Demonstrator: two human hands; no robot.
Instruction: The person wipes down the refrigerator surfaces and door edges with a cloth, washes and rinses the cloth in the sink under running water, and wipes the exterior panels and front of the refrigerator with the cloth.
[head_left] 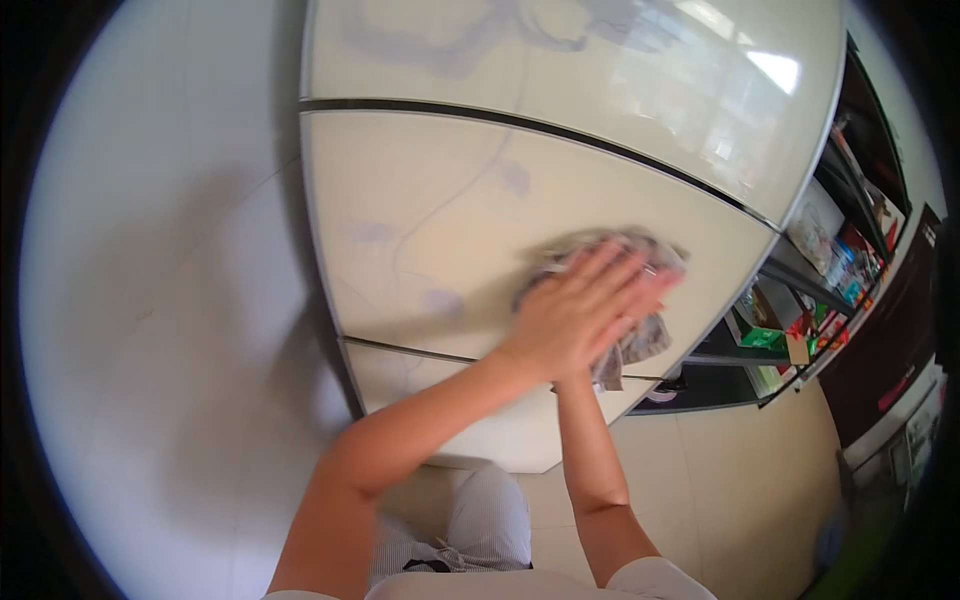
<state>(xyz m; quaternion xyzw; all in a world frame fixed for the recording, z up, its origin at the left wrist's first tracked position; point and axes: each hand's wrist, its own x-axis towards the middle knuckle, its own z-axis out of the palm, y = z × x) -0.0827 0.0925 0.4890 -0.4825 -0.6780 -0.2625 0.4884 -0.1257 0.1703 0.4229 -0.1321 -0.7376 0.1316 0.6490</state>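
Note:
A crumpled greyish patterned cloth (648,338) lies against the middle panel of a cream refrigerator (430,190) with glossy doors and a faint floral pattern. My left hand (565,315) is laid flat over my right hand, its fingers stretched out and a little blurred. Beneath it, my right hand (640,302) presses the cloth to the door. Most of that hand is covered, with only its edge and part of its fingers showing. Cloth bunches out above the fingers and hangs below the right wrist.
Dark shelves (715,345) with packets and a green box (755,325) stand right of the refrigerator. A pale wall (160,280) runs along the left. Beige floor tiles (720,470) show below. My legs in striped trousers (490,515) are close to the lower door.

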